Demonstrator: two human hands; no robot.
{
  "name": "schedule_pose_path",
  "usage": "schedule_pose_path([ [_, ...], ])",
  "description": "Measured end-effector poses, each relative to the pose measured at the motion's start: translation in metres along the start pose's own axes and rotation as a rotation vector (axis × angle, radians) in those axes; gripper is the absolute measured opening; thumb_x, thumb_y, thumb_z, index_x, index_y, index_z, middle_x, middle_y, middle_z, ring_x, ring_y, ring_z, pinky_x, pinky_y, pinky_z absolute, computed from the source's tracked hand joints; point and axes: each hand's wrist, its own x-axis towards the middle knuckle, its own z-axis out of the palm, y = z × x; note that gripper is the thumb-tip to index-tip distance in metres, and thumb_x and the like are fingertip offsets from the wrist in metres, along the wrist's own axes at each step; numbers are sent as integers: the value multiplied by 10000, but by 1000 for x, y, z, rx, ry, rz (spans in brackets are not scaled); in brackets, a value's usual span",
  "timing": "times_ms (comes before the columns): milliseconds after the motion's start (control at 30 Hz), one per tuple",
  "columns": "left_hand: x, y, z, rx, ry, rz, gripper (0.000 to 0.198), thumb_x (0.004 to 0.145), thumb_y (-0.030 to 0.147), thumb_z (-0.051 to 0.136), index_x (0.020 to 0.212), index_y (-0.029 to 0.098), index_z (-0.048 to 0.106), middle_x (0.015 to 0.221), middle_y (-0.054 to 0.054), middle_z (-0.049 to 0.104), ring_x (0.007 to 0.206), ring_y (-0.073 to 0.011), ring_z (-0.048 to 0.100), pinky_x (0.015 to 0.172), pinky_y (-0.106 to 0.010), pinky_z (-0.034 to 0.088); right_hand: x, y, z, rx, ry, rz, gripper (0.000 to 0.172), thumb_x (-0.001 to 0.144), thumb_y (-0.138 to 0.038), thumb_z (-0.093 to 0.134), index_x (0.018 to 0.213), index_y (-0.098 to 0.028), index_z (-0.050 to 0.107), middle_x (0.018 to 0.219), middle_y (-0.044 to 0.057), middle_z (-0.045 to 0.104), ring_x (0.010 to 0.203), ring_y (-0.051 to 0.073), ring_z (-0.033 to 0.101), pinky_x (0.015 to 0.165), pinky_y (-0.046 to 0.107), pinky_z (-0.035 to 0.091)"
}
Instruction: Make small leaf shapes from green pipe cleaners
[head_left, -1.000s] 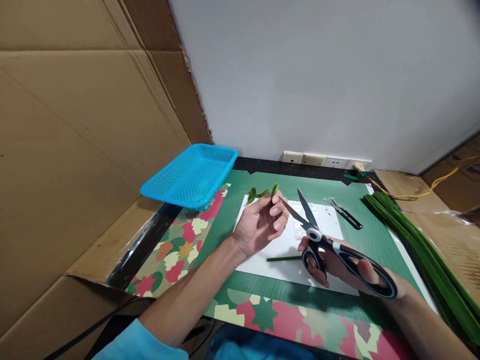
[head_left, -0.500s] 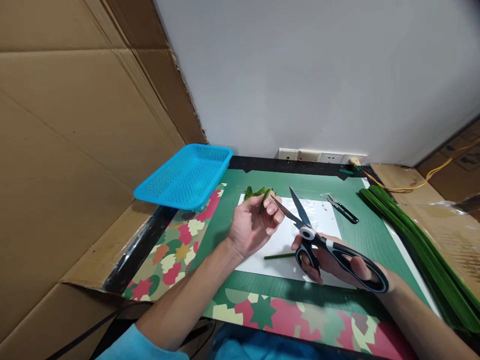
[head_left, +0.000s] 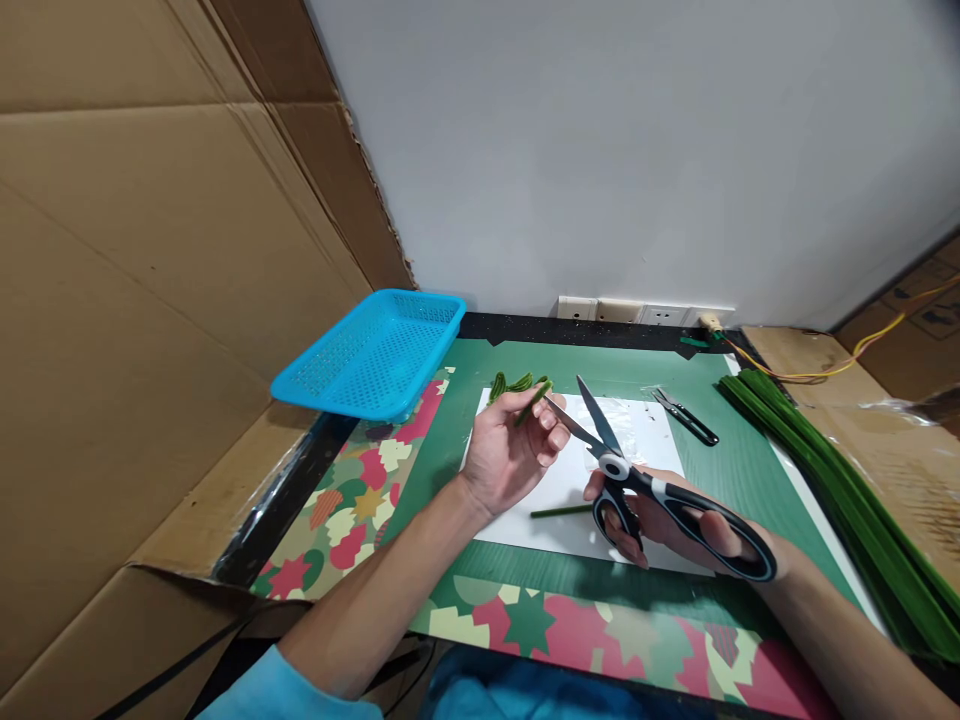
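Observation:
My left hand [head_left: 514, 450] is palm up over the white sheet [head_left: 570, 520], its fingers pinched on a short green pipe-cleaner piece [head_left: 531, 401]. My right hand [head_left: 667, 525] grips large black-and-grey scissors [head_left: 645, 480] by the handles. Their blades are spread, with the tips close to my left fingers. Two more bent green pieces [head_left: 508, 383] lie at the sheet's far edge, just beyond my left hand. A straight green stem piece [head_left: 559, 511] lies on the sheet between my hands.
A blue plastic basket [head_left: 371, 352] sits at the left on the edge of the desk. Small black snips [head_left: 685, 417] lie on the green mat [head_left: 742, 470]. A bundle of long green stems [head_left: 847, 500] runs along the right. Cardboard walls stand at the left.
My left hand has turned the green piece between its fingers, and the scissors have shifted slightly left with it. The view has also swung a little.

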Motion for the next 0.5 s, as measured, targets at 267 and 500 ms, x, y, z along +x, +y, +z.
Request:
schedule_pose_path([
  [267, 1, -2, 0, 20, -48, 1, 210, 752, 228, 754, 646, 125, 605, 593, 13, 573, 511, -111, 636, 351, -149, 450, 0, 6, 3, 78, 10, -22, 914, 799, -887, 610, 1401, -203, 547, 965, 61, 574, 798, 193, 540, 718, 321, 468],
  [500, 0, -7, 2, 129, -52, 34, 222, 716, 242, 766, 628, 132, 595, 578, 5, 582, 512, -150, 667, 354, -178, 494, 0, 5, 4, 82, -6, -26, 902, 836, -875, 576, 1441, -210, 504, 994, 72, 563, 835, 204, 537, 734, 327, 468],
])
